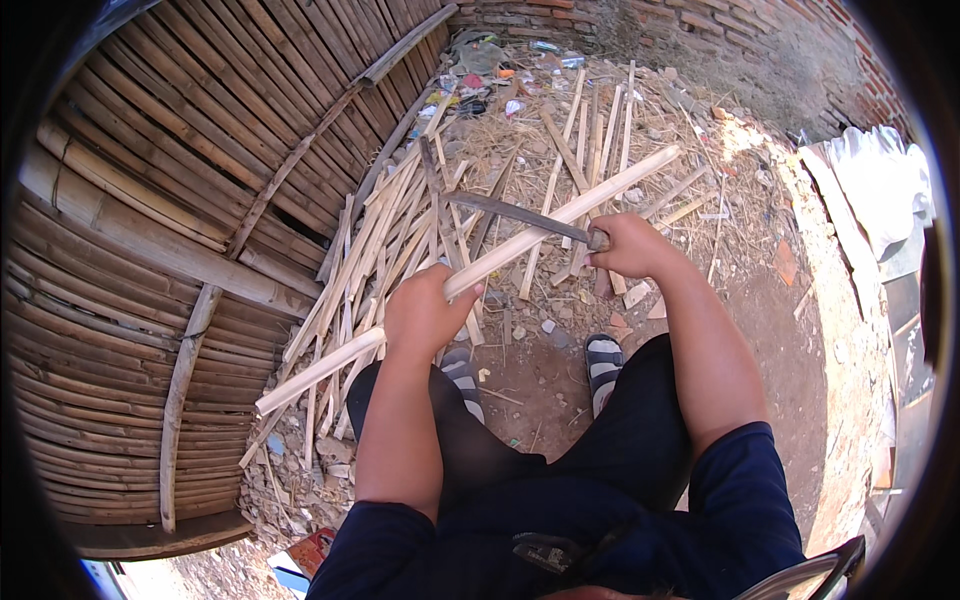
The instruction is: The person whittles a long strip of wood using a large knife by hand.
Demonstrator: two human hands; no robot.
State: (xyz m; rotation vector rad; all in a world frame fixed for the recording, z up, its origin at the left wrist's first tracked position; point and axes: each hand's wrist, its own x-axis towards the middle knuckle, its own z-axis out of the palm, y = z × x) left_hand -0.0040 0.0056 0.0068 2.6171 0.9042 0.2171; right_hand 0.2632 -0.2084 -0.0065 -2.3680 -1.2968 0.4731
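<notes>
My left hand (425,310) is closed round a long pale strip of split bamboo or wood (570,210), which slants from the lower left up to the right in front of my legs. In my right hand (630,247) is the handle of a machete (515,211). Its dark blade points left and lies across the pale strip, and the tip reaches past the strip's far side. Whether the edge touches the strip I cannot tell.
A bamboo-slat wall (190,130) rises on the left. Beside it many cut strips (385,220) lie heaped on the dirt. Litter (475,85) is scattered near the brick wall (720,30) at the back. A white plastic sheet (880,190) hangs at the right. My sandalled feet (603,370) stand below.
</notes>
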